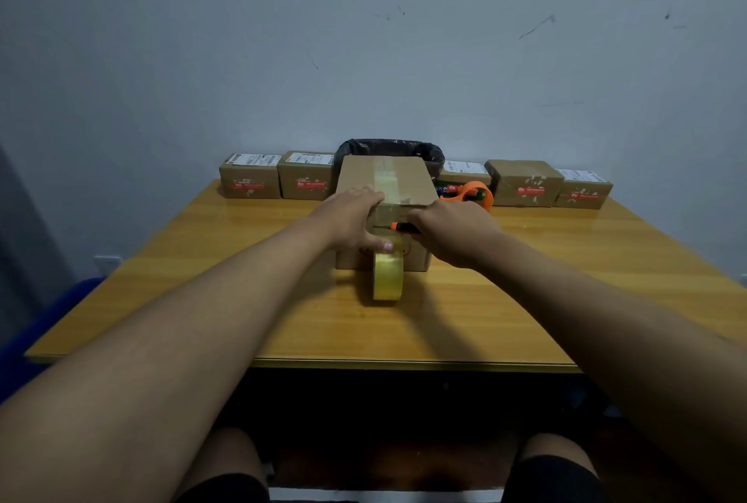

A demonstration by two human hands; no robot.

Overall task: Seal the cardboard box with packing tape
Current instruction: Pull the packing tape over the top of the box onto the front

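A brown cardboard box (408, 181) stands in the middle of the table, with a strip of clear tape running along its top seam and down its near face. The tape roll (388, 276) hangs upright from that strip against the box's front, resting on the table. My left hand (355, 215) lies flat on the box's near top edge, thumb pressing the tape on the front face. My right hand (452, 231) grips an orange-handled cutter (398, 226), whose thin blade points left onto the tape on the front face.
The wooden table (566, 300) carries a row of small labelled cardboard boxes (250, 181) along the wall. A black-lined bin (390, 146) stands behind the main box. An orange tape dispenser (473, 193) lies to its right. A blue chair (48, 320) is at the left.
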